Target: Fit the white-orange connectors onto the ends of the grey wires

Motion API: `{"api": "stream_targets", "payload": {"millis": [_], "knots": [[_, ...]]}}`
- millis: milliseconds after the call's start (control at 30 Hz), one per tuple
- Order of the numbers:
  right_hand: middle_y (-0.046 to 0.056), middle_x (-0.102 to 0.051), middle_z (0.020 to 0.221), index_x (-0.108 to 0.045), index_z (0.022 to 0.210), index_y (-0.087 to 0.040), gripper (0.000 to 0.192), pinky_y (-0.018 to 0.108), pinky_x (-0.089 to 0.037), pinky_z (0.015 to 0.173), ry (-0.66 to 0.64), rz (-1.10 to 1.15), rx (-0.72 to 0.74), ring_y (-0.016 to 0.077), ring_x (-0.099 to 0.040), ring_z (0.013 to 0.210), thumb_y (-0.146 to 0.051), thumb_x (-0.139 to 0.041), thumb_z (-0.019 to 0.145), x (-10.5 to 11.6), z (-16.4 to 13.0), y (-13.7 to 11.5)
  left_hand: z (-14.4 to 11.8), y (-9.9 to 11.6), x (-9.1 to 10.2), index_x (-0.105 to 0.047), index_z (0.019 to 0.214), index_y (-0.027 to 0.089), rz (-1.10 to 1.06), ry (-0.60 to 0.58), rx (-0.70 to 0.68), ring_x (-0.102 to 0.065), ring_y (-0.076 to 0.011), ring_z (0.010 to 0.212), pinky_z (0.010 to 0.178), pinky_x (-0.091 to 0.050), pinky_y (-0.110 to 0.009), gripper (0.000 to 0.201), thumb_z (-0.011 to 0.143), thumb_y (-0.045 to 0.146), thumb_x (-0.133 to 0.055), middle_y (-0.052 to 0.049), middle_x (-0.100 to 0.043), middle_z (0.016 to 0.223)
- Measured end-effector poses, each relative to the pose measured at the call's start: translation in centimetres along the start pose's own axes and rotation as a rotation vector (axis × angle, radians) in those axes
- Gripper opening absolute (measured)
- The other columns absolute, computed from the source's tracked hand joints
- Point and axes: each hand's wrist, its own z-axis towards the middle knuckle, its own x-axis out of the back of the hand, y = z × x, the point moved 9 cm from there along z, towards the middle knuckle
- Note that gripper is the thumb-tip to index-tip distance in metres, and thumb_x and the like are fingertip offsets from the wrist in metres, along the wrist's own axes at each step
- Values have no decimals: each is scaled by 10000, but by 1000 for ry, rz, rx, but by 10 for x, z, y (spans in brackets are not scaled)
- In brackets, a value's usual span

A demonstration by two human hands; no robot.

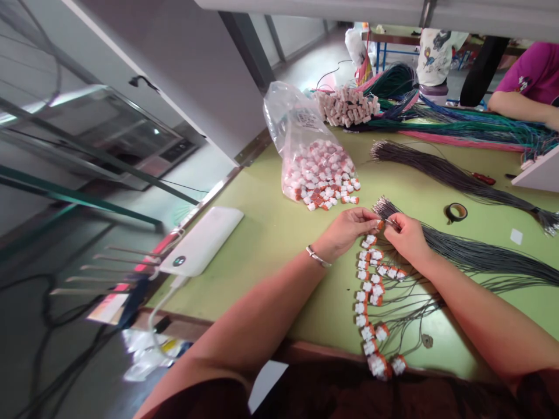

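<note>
Pinching one small white-and-orange connector (379, 224) between them, the left hand (345, 231) and right hand (404, 234) meet fingertip to fingertip above the green table (271, 233). Roughly twenty wired connectors (369, 291) trail toward the table's edge; one open bag (312, 157) holds many more.

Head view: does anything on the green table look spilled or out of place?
Yes. The clear plastic bag lies open on its side, and a few orange-and-white connectors have spilled past its mouth onto the table. Near the hands, the wired connectors sit in a tidy column.
</note>
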Motion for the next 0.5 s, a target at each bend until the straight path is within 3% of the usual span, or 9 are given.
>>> {"api": "stream_targets", "payload": {"millis": [133, 367, 500], "knots": [[-50, -464, 507, -565, 670, -181, 118, 238, -308, 483, -6, -20, 3, 95, -366, 468, -290, -519, 666, -2, -1, 0, 2, -3, 1, -673, 775, 100, 0, -13, 9, -610, -93, 633, 649, -480, -232, 304, 587, 265, -846, -31, -685, 698], [-37, -500, 521, -551, 670, -185, 116, 242, -326, 504, 16, -50, 23, 102, -384, 484, -297, -522, 682, -2, 0, -1, 0, 4, -1, -675, 746, 111, 134, 51, -124, -621, -120, 708, 731, -494, -269, 264, 595, 264, -829, -30, -691, 733], [-39, -492, 521, -550, 667, -188, 130, 242, -326, 502, 13, -26, 12, 104, -383, 486, -314, -525, 687, -1, 0, 1, -1, 2, -4, -677, 728, 111, 102, 53, -120, -628, -121, 723, 747, -497, -266, 263, 581, 261, -835, -34, -700, 749]]}}
